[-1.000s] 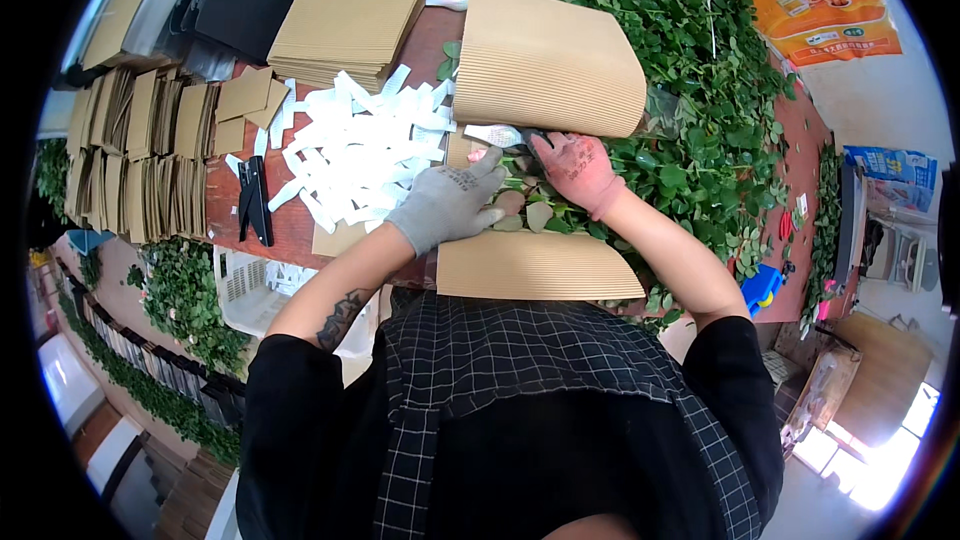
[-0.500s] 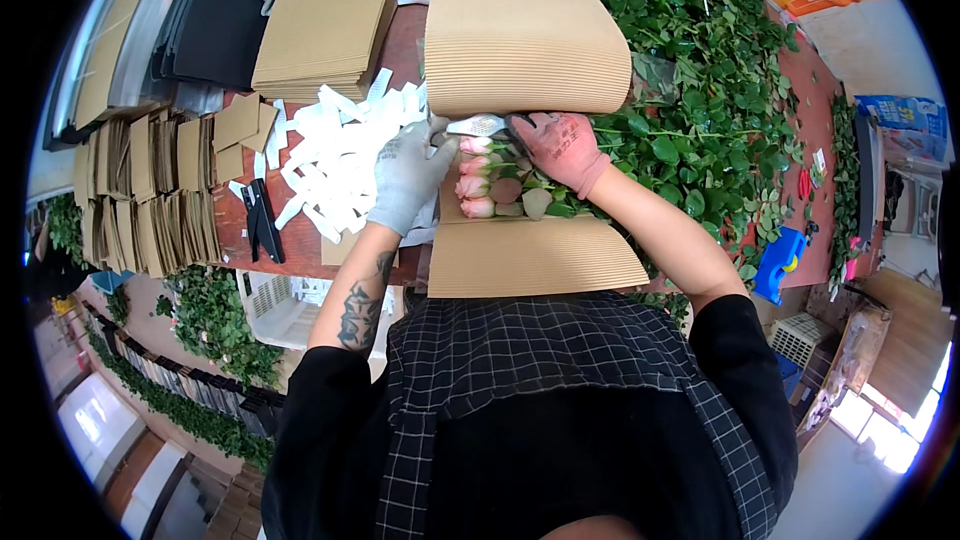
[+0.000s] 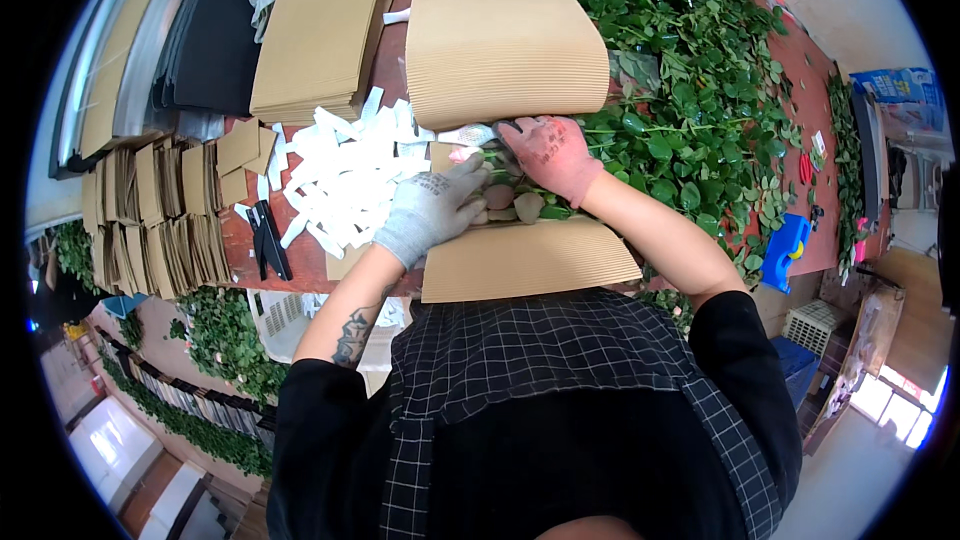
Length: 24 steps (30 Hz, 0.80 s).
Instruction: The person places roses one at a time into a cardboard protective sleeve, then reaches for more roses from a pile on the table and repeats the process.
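Observation:
A sheet of brown corrugated cardboard (image 3: pixel 530 262) lies before me, its far part (image 3: pixel 508 55) curling up. Between the two parts is a row of pink roses (image 3: pixel 462 154), mostly covered by my left hand (image 3: pixel 430 208). That hand wears a grey glove and rests over the blooms, fingers stretched out and slightly apart. My right hand (image 3: pixel 550 155), in a pink glove with dark fingertips, has its fingers curled at the stem of a rose in a white net sleeve (image 3: pixel 466 136). The net-sleeved bloom lies beyond the others, along the curled cardboard. Its stem is mostly hidden by the glove.
White net sleeves (image 3: pixel 345 180) are heaped left of the cardboard, beside a black stapler (image 3: pixel 268 240). Cardboard stacks (image 3: pixel 325 25) and small folded pieces (image 3: pixel 150 175) stand farther left. Leafy stems (image 3: pixel 660 120) cover the right side. A blue tape dispenser (image 3: pixel 786 252) sits at the right edge.
My left hand has moved nearer and right, from beside the net-sleeved rose onto the pink blooms, and its fingers have spread. My right hand stays by the sleeved rose. The view has shifted slightly.

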Each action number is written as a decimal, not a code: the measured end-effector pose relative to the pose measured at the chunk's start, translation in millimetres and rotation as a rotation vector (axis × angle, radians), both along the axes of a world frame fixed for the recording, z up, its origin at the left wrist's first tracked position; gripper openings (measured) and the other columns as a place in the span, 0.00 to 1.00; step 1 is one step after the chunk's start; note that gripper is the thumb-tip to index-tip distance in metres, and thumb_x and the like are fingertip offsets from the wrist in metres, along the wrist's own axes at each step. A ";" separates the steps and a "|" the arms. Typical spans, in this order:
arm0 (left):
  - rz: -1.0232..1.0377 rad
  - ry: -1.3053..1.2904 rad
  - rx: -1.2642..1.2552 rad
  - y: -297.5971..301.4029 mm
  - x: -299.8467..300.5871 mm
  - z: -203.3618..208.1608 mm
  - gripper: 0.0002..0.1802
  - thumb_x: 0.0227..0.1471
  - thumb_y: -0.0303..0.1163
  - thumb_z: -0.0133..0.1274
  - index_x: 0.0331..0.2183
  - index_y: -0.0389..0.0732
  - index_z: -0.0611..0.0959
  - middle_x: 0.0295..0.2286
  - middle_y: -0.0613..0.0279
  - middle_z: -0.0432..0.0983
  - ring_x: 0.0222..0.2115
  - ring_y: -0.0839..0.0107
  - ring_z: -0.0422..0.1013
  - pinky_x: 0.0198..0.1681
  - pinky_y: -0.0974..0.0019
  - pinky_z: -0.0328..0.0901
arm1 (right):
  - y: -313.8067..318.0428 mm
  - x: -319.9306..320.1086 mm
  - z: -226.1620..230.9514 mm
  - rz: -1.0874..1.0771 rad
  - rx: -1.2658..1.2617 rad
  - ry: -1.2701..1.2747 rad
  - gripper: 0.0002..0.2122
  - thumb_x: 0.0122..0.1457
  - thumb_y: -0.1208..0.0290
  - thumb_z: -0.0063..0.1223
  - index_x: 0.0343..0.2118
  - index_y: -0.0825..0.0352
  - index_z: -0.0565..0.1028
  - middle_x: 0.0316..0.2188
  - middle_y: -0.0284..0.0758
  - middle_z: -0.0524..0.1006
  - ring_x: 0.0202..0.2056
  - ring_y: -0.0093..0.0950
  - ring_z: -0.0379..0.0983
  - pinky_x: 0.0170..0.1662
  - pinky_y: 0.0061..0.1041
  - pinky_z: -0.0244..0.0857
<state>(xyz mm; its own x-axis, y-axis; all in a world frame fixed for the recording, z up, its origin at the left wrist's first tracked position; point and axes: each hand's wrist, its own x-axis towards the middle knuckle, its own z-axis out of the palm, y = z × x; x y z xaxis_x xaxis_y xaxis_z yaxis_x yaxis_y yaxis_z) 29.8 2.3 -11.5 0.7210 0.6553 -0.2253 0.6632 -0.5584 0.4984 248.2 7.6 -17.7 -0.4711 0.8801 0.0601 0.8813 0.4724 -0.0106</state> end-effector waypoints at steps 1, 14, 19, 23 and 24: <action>0.009 0.000 0.019 0.3 -0.2 0.0 0.27 0.51 0.46 0.47 0.52 0.47 0.72 0.54 0.58 0.65 0.42 0.58 0.72 0.45 0.58 0.67 | -3.4 3.0 4.6 -0.001 0.028 0.071 0.11 0.51 0.69 0.46 0.39 0.58 0.73 0.34 0.33 0.75 0.36 0.30 0.74 0.36 0.30 0.68; 0.374 -0.691 -0.343 -0.6 9.8 82.3 0.23 0.44 0.32 0.57 0.46 0.44 0.77 0.27 0.61 0.77 0.27 0.67 0.73 0.33 0.66 0.67 | -51.6 53.5 123.5 0.092 0.180 0.119 0.19 0.41 0.69 0.58 0.41 0.59 0.74 0.39 0.33 0.73 0.38 0.32 0.72 0.37 0.30 0.68; 0.154 -0.716 0.229 -11.4 17.9 103.4 0.16 0.39 0.26 0.60 0.36 0.39 0.82 0.22 0.60 0.75 0.19 0.69 0.70 0.24 0.68 0.64 | -60.3 53.1 118.6 0.054 0.223 0.142 0.19 0.40 0.67 0.60 0.40 0.60 0.74 0.42 0.35 0.73 0.39 0.34 0.73 0.42 0.34 0.67; 0.123 -0.655 0.210 -12.7 0.4 115.2 0.10 0.40 0.22 0.58 0.32 0.38 0.83 0.20 0.58 0.75 0.19 0.70 0.70 0.24 0.68 0.64 | -59.3 47.4 114.8 0.123 0.173 0.121 0.20 0.39 0.68 0.60 0.40 0.59 0.75 0.39 0.35 0.74 0.37 0.34 0.72 0.39 0.32 0.68; 0.109 -0.671 0.202 -12.2 -2.9 116.1 0.10 0.40 0.22 0.58 0.32 0.38 0.83 0.20 0.58 0.75 0.19 0.70 0.70 0.24 0.68 0.64 | -60.1 44.5 114.9 0.127 0.162 0.117 0.20 0.38 0.69 0.59 0.40 0.59 0.75 0.39 0.35 0.74 0.37 0.33 0.72 0.38 0.32 0.68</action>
<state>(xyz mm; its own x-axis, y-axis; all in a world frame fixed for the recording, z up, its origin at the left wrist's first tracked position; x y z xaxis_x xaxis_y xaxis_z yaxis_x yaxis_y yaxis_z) 26.8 -10.0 104.6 0.5897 0.7137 0.3780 0.3066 -0.6309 0.7127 292.7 -52.5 97.2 -0.5588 0.7887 0.2564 0.8119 0.5833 -0.0246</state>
